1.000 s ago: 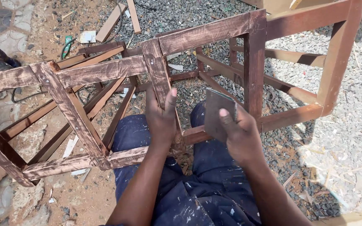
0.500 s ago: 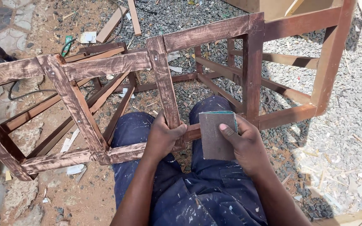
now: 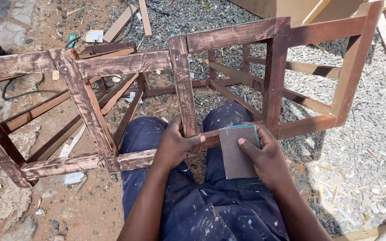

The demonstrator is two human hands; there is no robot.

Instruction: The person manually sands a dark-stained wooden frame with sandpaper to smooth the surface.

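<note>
Two hands work at the near edge of a stained wooden frame (image 3: 182,80) that lies across the person's lap, its far end resting on gravel (image 3: 371,147). The left hand (image 3: 175,147) wraps the foot of the upright slat (image 3: 185,89), where that slat meets the lower rail (image 3: 90,161); its fingers are curled tight around the wood and the thumb lies along the rail toward the right. The right hand (image 3: 264,158) holds a sheet of sandpaper (image 3: 237,151), folded or wrapped so that a green backing shows along its top edge. The thumb presses on the brown grit face and the other fingers close behind it, so the grip is narrow and flat. The sheet is just right of the slat's foot, over the rail and the right knee, and I cannot tell whether it touches the wood.

Judging from this, the step in hand is sanding the patchy stain, with the left hand steadying the frame and the paper being set or turned for a stroke. A next stroke would call for laying the grit flat on the rail or slat, firm pressure along the grain, and the steadying grip kept out of the paper's path. Offcuts (image 3: 121,27) lie on the dirt beyond.
</note>
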